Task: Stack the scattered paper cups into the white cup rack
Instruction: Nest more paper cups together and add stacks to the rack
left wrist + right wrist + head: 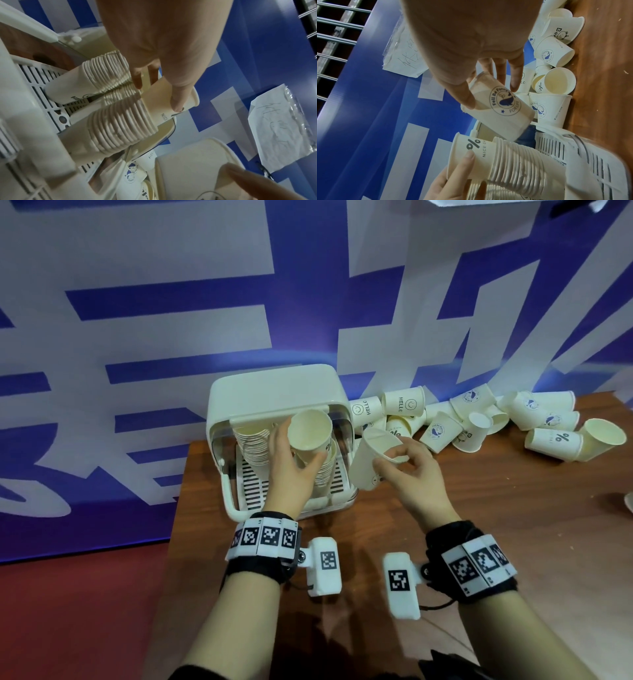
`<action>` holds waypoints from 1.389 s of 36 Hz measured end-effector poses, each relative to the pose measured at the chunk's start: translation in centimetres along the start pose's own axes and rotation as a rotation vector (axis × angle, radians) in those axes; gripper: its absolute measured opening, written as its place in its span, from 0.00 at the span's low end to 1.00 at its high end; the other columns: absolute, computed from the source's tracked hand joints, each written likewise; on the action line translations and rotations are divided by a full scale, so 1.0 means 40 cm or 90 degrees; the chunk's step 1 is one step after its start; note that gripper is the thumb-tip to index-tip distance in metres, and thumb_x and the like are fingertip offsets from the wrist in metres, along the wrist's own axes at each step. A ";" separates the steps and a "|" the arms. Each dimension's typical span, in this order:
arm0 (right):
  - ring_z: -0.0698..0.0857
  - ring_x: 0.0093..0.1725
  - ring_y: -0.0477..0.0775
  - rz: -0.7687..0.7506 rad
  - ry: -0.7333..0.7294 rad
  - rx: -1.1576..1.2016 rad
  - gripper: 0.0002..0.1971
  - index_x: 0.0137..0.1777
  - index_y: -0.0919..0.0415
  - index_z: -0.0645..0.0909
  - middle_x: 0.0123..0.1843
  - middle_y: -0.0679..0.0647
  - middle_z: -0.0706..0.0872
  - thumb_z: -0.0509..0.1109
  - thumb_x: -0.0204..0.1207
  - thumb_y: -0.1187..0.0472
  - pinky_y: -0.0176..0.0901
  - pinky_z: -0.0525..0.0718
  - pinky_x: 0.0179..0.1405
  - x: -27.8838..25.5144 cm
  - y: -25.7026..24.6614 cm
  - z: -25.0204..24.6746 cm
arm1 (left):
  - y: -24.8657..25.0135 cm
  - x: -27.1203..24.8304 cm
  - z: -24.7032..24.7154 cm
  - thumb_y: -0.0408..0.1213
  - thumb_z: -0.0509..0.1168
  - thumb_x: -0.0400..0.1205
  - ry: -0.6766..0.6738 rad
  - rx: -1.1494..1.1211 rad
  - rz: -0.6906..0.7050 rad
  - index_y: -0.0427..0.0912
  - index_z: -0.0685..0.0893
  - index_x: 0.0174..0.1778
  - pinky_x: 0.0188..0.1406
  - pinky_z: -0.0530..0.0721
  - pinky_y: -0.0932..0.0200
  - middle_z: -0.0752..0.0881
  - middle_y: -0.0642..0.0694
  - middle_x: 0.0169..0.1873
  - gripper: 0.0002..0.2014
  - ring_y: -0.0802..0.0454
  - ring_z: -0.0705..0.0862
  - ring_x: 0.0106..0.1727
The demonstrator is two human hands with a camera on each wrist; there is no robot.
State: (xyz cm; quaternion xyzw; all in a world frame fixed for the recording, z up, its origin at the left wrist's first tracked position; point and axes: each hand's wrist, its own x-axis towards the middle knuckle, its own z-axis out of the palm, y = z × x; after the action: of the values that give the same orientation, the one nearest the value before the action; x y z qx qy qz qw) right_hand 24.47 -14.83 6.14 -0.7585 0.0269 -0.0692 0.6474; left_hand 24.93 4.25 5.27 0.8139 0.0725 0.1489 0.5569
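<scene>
The white cup rack (274, 402) stands open at the table's back left with two stacks of nested cups (255, 445) leaning inside. My left hand (301, 446) grips a "%" paper cup (310, 428) seated on top of the right stack (123, 121); thumb and fingers curl round its wall (171, 100). Just right of the rack, my right hand (388, 458) pinches the rim of a tilted whale-print cup (368, 463), held in the air (501, 112). Scattered paper cups (479, 419) lie heaped along the back wall.
The brown wooden table (479, 535) ends just left of the rack, with red floor below. A blue-and-white banner wall (171, 302) rises behind. More loose cups (575, 440) lie at the far right. A taped paper note (281, 128) hangs on the banner.
</scene>
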 end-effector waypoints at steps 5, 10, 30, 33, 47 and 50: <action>0.82 0.59 0.50 -0.003 0.002 0.002 0.11 0.34 0.46 0.78 0.68 0.56 0.77 0.78 0.67 0.61 0.53 0.86 0.54 0.007 0.000 -0.003 | -0.027 -0.001 0.017 0.36 0.75 0.75 -0.032 0.043 0.001 0.45 0.64 0.78 0.76 0.64 0.57 0.64 0.47 0.75 0.37 0.53 0.65 0.75; 0.78 0.69 0.57 -0.008 0.009 0.036 0.10 0.35 0.42 0.81 0.70 0.53 0.77 0.77 0.68 0.58 0.42 0.81 0.51 0.022 -0.012 -0.001 | -0.045 -0.009 0.029 0.40 0.75 0.74 -0.021 0.144 -0.016 0.49 0.65 0.77 0.78 0.58 0.44 0.66 0.49 0.75 0.37 0.49 0.61 0.77; 0.76 0.66 0.44 -0.211 -0.185 -0.102 0.17 0.56 0.54 0.75 0.67 0.44 0.76 0.76 0.71 0.63 0.38 0.77 0.60 0.061 -0.072 0.128 | -0.081 -0.020 -0.016 0.40 0.76 0.75 -0.125 0.011 -0.094 0.52 0.61 0.81 0.76 0.62 0.57 0.64 0.50 0.77 0.41 0.59 0.61 0.77; 0.75 0.64 0.42 -0.216 -0.204 -0.145 0.20 0.61 0.55 0.74 0.65 0.44 0.76 0.76 0.71 0.63 0.39 0.75 0.62 0.057 -0.068 0.133 | -0.080 -0.018 -0.018 0.39 0.75 0.76 -0.128 -0.023 -0.109 0.52 0.63 0.79 0.77 0.66 0.53 0.67 0.51 0.77 0.38 0.56 0.65 0.77; 0.73 0.71 0.58 -0.187 -0.263 -0.327 0.34 0.76 0.60 0.67 0.72 0.55 0.76 0.74 0.71 0.55 0.62 0.71 0.69 0.069 -0.004 0.160 | -0.071 -0.003 -0.045 0.37 0.58 0.87 -0.053 -0.048 -0.091 0.48 0.73 0.74 0.54 0.73 0.76 0.78 0.52 0.67 0.18 0.59 0.77 0.64; 0.73 0.72 0.57 -0.188 -0.271 -0.315 0.35 0.77 0.60 0.67 0.73 0.54 0.75 0.75 0.72 0.53 0.61 0.71 0.70 0.069 0.016 0.163 | -0.062 -0.004 -0.047 0.43 0.57 0.87 -0.049 -0.058 -0.079 0.48 0.74 0.74 0.48 0.73 0.81 0.79 0.53 0.65 0.18 0.60 0.78 0.63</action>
State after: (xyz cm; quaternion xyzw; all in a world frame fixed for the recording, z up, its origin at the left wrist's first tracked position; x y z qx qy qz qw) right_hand 28.16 -8.91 4.70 -0.8853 -0.2026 0.0061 0.4186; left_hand 24.29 6.77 3.57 0.7869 0.0944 0.0855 0.6038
